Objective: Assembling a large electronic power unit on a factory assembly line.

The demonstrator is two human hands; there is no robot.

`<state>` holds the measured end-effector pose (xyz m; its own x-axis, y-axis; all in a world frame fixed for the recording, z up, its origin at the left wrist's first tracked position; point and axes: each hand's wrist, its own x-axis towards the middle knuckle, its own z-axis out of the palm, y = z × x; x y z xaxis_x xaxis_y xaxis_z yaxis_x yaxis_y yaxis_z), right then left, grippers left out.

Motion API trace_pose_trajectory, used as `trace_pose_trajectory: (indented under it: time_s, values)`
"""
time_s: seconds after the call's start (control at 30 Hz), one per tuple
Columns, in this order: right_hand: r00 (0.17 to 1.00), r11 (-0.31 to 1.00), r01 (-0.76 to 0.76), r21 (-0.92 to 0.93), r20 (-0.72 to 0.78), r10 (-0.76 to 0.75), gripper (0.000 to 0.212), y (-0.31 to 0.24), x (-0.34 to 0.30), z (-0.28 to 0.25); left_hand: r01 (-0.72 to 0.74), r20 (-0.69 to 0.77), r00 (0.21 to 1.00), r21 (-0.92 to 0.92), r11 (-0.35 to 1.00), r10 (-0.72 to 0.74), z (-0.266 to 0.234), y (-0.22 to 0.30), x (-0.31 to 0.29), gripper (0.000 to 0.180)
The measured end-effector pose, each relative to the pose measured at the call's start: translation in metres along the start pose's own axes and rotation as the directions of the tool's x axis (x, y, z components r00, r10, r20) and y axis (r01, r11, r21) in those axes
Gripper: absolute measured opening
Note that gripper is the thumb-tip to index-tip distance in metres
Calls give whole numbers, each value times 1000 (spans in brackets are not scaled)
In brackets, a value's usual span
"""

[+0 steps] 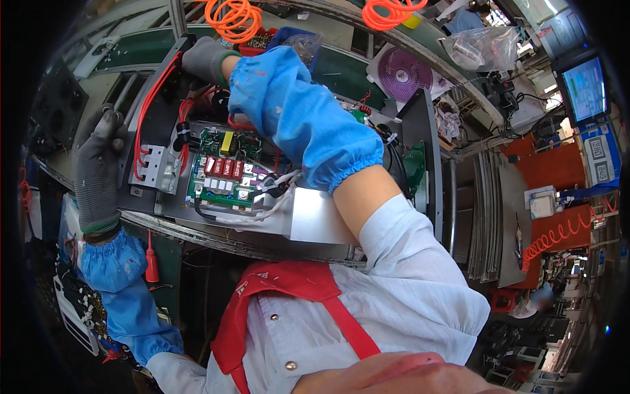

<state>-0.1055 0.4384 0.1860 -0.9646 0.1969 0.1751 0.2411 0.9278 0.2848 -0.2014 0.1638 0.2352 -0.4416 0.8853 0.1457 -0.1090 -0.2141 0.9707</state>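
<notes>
An open grey metal chassis [266, 227] lies on the workbench in front of me. My left hand [98, 167], in a grey glove, is beside its left wall. Its fingers are bent loosely and apart, with nothing visible in them. My right arm reaches across the chassis, and my gloved right hand [209, 60] is closed at the far left corner; its fingertips and whatever they grip are hidden. Red wires [146, 108] run from near that hand to a white circuit breaker [155, 165]. Beside the breaker sits a green circuit board [223, 169] with red and yellow parts.
Orange coiled hoses [233, 20] hang above the far side. Behind my right arm stand a blue bin [289, 37] and a purple fan [403, 73]. Stacked panels [489, 217] lean to the right. A red-capped bottle [151, 261] is below the bench's front edge.
</notes>
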Motion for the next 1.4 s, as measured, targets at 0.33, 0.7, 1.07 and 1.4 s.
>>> trace_pose_trajectory:
  time_s: [0.33,0.7,1.07,1.4]
  values:
    - [890,749,-452,484,186,417,48,26,-16,-19,8,-50,999,-37,999,-10,7,-1,5,27]
    - [988,991,121,57,-101,-115,27,13,-23,-22,-21,-80,997,-88,996,14,10,-2,3,25]
    - [912,889,-386,248,-45,409,30,-23,-53,-96,-97,-155,982,56,994,105,26,6,1,29]
    - [889,771,71,633,-391,239,32,-84,-79,-132,-77,-108,991,82,994,85,42,20,4,28]
